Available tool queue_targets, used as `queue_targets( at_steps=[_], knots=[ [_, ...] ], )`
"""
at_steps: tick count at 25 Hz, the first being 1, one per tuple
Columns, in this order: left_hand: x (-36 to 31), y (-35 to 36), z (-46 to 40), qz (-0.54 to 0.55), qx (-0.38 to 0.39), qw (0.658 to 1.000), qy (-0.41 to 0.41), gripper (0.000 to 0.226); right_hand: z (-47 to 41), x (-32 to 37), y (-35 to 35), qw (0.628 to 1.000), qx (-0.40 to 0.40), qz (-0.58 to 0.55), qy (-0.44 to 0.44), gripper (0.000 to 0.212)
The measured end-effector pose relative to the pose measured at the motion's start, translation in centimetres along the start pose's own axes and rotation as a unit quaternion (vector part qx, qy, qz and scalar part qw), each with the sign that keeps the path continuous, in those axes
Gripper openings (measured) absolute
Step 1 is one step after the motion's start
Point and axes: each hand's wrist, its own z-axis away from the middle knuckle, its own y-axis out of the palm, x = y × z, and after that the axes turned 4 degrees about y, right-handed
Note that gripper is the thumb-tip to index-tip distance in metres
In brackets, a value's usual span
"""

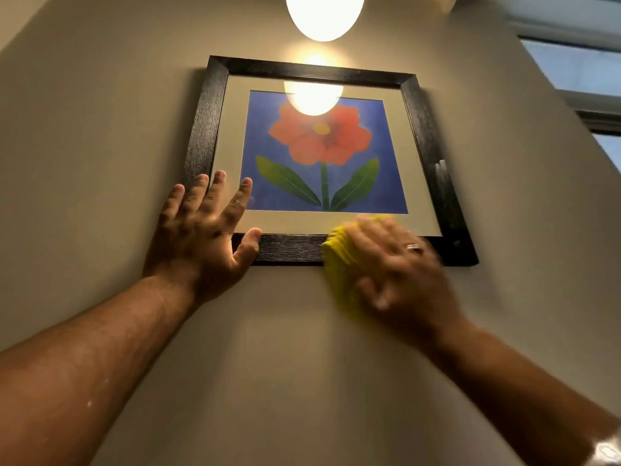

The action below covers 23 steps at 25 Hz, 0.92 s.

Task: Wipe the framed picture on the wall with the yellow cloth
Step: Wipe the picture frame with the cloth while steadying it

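A framed picture [416, 116] hangs on the beige wall: black frame, pale mat, a red flower on blue behind glass. My left hand [201, 230] lies flat on its lower left corner, fingers spread over frame and mat, thumb on the bottom rail. My right hand [396, 270], with a ring, presses a folded yellow cloth [339, 257] against the bottom rail, right of centre. The cloth pokes out to the left of and below my fingers. This hand is blurred by motion.
A glowing round lamp [324, 13] hangs above the picture and reflects in the glass. A window [578, 68] with a white frame is at the upper right. Bare wall [100, 129] surrounds the frame.
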Motion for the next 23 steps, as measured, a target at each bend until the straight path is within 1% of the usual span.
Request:
queue_targets(
  at_steps=[2, 3, 4, 5, 7, 8, 10, 11, 12, 14, 15, 16, 17, 18, 19, 21, 22, 23],
  knots=[
    [0.0, -0.1, -0.1, 0.001, 0.001, 1.0, 0.001, 0.075, 0.8, -4.3, -1.5, 0.989, -0.04, 0.001, 0.145, 0.07],
    [0.0, -0.1, 0.1, 0.0, 0.001, 1.0, -0.001, 0.075, 1.2, -4.3, -1.6, 0.978, -0.057, 0.009, 0.2, 0.07],
    [-0.1, 0.0, 0.1, -0.003, 0.001, 1.0, 0.0, 0.075, 1.1, -2.8, -1.2, 0.972, -0.07, 0.008, 0.225, 0.068],
    [-0.1, 0.1, 0.0, -0.006, 0.001, 1.0, -0.002, 0.075, 0.6, -0.5, -0.4, 0.975, -0.077, -0.003, 0.206, 0.066],
    [0.0, 0.1, 0.0, -0.006, 0.0, 1.0, -0.003, 0.075, -0.1, 4.4, 1.3, 0.994, -0.07, -0.018, 0.079, 0.062],
    [0.1, 0.2, -0.1, -0.004, -0.001, 1.0, -0.002, 0.075, -0.3, 5.6, 1.8, 0.998, -0.061, -0.015, 0.022, 0.058],
    [0.1, 0.3, -0.1, -0.006, 0.001, 1.0, -0.002, 0.075, -0.4, 4.6, 1.3, 0.998, -0.04, -0.002, -0.045, 0.055],
    [0.1, 0.3, 0.0, -0.007, -0.001, 1.0, -0.005, 0.075, 0.0, 2.7, 0.9, 0.998, -0.037, 0.007, -0.045, 0.055],
    [0.1, 0.3, 0.0, -0.007, -0.003, 1.0, -0.005, 0.075, 0.7, 0.3, 0.3, 0.999, -0.036, 0.011, -0.014, 0.057],
    [0.1, 0.3, 0.0, -0.006, -0.004, 1.0, 0.0, 0.075, 1.9, -3.8, -1.3, 0.995, -0.044, 0.008, 0.085, 0.065],
    [0.1, 0.3, 0.1, -0.006, -0.004, 1.0, 0.0, 0.075, 2.2, -4.6, -1.7, 0.991, -0.05, 0.012, 0.126, 0.067],
    [0.1, 0.3, 0.2, -0.004, -0.004, 1.0, -0.001, 0.075, 2.3, -4.2, -1.6, 0.987, -0.058, 0.014, 0.147, 0.066],
    [0.1, 0.2, 0.2, -0.003, -0.006, 1.0, -0.001, 0.075, 2.2, -3.4, -1.1, 0.988, -0.067, 0.019, 0.136, 0.061],
    [0.1, 0.3, 0.1, -0.005, -0.009, 1.0, -0.001, 0.075, 1.8, -2.5, -0.8, 0.993, -0.074, 0.023, 0.086, 0.054],
    [0.0, 0.4, 0.1, -0.007, -0.01, 1.0, 0.0, 0.075, 1.4, -2.1, -1.0, 0.997, -0.073, 0.032, 0.016, 0.046],
    [0.0, 0.5, 0.0, -0.007, -0.014, 1.0, 0.0, 0.075, 0.6, -2.9, -2.1, 0.992, -0.046, 0.053, -0.104, 0.039],
    [0.1, 0.6, 0.0, -0.007, -0.016, 1.0, -0.003, 0.075, 0.1, -3.6, -2.9, 0.99, -0.035, 0.055, -0.124, 0.039],
    [0.1, 0.7, 0.0, -0.008, -0.019, 1.0, -0.003, 0.075, 0.0, -4.0, -3.5, 0.992, -0.028, 0.055, -0.111, 0.041]
  ],
)
